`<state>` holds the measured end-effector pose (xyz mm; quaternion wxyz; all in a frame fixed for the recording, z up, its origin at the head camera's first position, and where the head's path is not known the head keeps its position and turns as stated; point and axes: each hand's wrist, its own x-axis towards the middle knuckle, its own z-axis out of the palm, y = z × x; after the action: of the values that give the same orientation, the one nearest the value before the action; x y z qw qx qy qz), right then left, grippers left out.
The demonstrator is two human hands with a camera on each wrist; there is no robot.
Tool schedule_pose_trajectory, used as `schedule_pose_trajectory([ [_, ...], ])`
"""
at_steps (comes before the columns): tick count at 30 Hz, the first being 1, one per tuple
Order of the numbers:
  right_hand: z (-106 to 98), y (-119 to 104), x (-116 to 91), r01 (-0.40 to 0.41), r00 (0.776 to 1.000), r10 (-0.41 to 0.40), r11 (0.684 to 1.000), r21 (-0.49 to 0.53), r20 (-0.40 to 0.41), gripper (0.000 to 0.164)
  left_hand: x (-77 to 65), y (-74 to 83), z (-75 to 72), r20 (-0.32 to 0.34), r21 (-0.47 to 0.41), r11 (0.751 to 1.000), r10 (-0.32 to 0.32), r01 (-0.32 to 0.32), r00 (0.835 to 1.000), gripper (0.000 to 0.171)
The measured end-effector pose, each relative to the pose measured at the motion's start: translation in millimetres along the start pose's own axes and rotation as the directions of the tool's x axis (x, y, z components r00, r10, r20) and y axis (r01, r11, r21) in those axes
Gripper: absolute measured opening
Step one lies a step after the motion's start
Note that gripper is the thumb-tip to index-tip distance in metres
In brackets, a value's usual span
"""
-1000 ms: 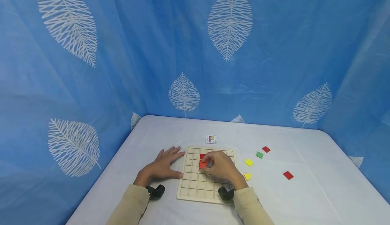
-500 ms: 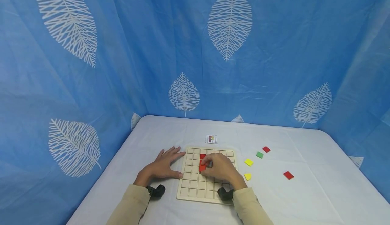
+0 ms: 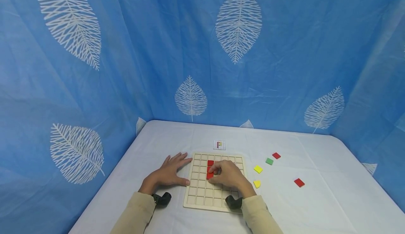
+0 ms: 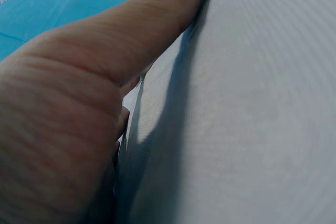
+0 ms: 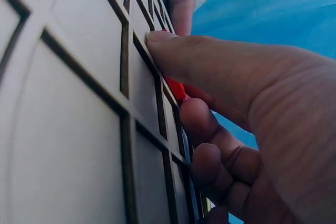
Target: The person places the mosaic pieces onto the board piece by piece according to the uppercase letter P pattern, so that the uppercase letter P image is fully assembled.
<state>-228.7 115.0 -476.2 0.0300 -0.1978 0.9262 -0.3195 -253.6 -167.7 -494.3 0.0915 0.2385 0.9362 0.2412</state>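
A pale wooden grid board lies on the white table. Three red tiles stand in one column of its cells: a far red tile, a middle red tile and a near red tile. My right hand has its thumb and index finger curled at the near red tile, partly covering it. In the right wrist view, the thumb touches the board and a sliver of red tile shows behind it. My left hand lies spread on the table, thumb at the board's left edge.
Beyond the board lies a small card with a coloured grid pattern. To the right are yellow tiles, a yellow piece with a rounded corner, a green tile and red tiles. A blue curtain hangs behind.
The right hand has shifted slightly toward the near side with the red tile, which now sits lower, in line below the other red ones. The left hand has stayed still.
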Motion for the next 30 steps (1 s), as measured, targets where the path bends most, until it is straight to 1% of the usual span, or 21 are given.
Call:
schedule_pose_trajectory([
  [10,0.0,2.5,2.2,-0.049,0.999,0.049,0.992,0.12,0.002,0.023,0.3,0.7,-0.5,-0.002,-0.005,1.0,-0.001,0.001,1.0,0.098],
  [20,-1.6,4.8,1.4,-0.1,0.995,0.097,0.981,0.167,0.021,0.023,0.8,-0.5,0.8,-0.007,-0.011,1.0,0.009,-0.009,1.0,0.097],
  [24,-2.0,6.4,1.3,-0.095,0.995,0.092,0.98,0.177,0.023,0.022,0.9,0.3,0.4,-0.006,-0.015,1.0,0.008,-0.008,1.0,0.098],
  [30,-1.9,8.7,2.0,-0.062,0.998,0.058,0.984,0.169,0.03,0.022,1.1,-0.2,0.8,-0.002,-0.006,1.0,-0.001,0.001,1.0,0.098],
])
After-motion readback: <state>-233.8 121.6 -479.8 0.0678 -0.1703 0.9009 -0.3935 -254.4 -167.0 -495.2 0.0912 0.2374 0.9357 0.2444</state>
